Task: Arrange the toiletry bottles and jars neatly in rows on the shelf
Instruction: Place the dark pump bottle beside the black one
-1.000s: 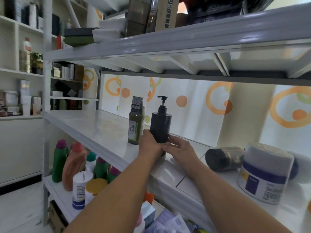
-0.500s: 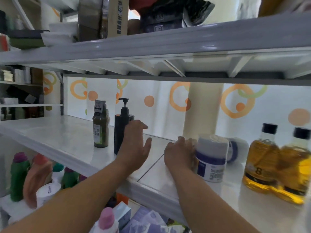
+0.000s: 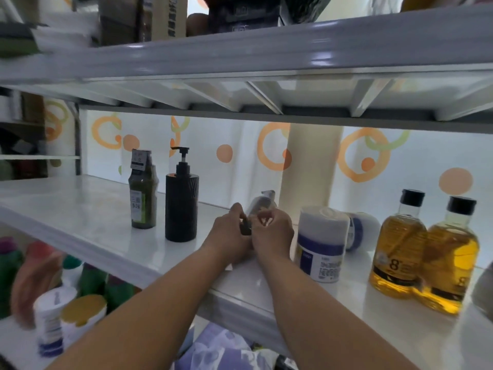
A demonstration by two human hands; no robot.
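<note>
Both hands meet over the middle of the white shelf (image 3: 80, 209). Between them is a small grey bottle (image 3: 261, 205). It leans, with its pale end up toward the back wall and its dark end down toward the person.

The left hand (image 3: 229, 237) has its fingers curled on the dark end. The right hand (image 3: 273, 233) has its fingers curled round the side of the bottle. So both hands are closed on this 1 bottle. The hands hide its lower part, so I cannot tell if it touches the shelf.

To the left of the hands stands a black pump bottle (image 3: 181, 209). It is upright and near the left hand, but not touching it. Just beside it, further left, stands a dark green bottle (image 3: 142, 198) with a paper tag on its neck. There is a small gap between these 2.

To the right, a white jar (image 3: 321, 249) with a blue band stands close to the right hand. Behind it a second white jar (image 3: 364, 229) lies on its side. Further right stand the left yellow bottle (image 3: 397, 247) and the right yellow bottle (image 3: 450, 265). Both have black caps and they touch each other.

On the lower shelf (image 3: 10, 351) are blurry green and orange bottles and a tub with a yellow lid (image 3: 82, 312).
</note>
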